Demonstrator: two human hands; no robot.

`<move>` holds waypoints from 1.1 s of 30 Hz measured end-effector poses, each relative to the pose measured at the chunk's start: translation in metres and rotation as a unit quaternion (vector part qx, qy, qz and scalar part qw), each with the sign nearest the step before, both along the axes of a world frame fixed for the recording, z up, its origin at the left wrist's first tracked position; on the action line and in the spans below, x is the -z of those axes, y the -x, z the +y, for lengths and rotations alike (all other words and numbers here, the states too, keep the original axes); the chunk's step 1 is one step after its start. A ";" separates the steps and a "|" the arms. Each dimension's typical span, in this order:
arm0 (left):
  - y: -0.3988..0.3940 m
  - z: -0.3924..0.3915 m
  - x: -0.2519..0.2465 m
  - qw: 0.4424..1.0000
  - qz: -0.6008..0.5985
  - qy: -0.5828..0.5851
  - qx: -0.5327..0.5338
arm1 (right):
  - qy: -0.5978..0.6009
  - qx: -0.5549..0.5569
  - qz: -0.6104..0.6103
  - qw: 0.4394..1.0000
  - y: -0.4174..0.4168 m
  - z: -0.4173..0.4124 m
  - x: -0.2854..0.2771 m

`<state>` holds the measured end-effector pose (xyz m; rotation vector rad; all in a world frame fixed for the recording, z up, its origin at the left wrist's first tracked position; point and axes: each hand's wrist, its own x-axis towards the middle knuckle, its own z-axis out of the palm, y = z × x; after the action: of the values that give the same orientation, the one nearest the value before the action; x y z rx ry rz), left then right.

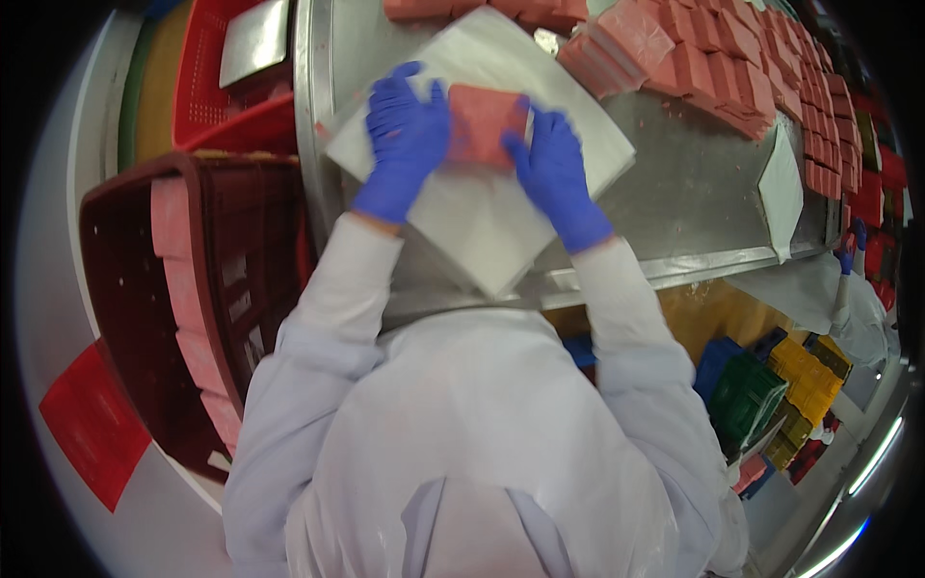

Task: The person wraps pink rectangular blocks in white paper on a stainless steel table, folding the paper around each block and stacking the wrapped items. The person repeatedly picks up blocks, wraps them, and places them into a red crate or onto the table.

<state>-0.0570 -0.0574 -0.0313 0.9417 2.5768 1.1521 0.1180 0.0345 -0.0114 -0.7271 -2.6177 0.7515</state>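
Observation:
A pink block [485, 124], which looks like pressed ground meat, lies on a stack of white paper sheets [491, 231] turned cornerwise towards me. My left hand [408, 137], in a blue glove, presses along the block's left side with its fingers spread upward. On the right side, my gloved right hand [553, 162] grips the block with thumb and fingertips at its edge. Both hands are somewhat blurred. Under the paper is a stainless steel table [686, 173].
More pink blocks [723, 72] stand in rows at the back right, beside loose white sheets [782, 191]. At left are a dark red crate [246, 209] holding pink blocks and a red basket [199, 72] with a metal plate [254, 42]. Another person [860, 311] works at far right near coloured crates [751, 383].

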 end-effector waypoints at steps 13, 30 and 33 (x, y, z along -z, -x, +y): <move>-0.024 0.047 -0.030 0.959 0.127 0.111 0.228 | 0.042 0.152 -0.042 0.987 0.061 0.077 0.035; -0.052 0.052 0.018 0.966 0.223 -0.101 0.081 | 0.006 0.123 0.005 0.992 0.007 0.001 0.011; -0.019 -0.006 -0.013 0.967 -0.178 -0.120 0.138 | -0.131 0.024 -0.037 0.990 0.020 -0.023 0.009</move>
<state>-0.0379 -0.0638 -0.0183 0.9960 1.9887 1.4194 0.0980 0.0111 -0.0204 -0.7481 -2.6844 0.3638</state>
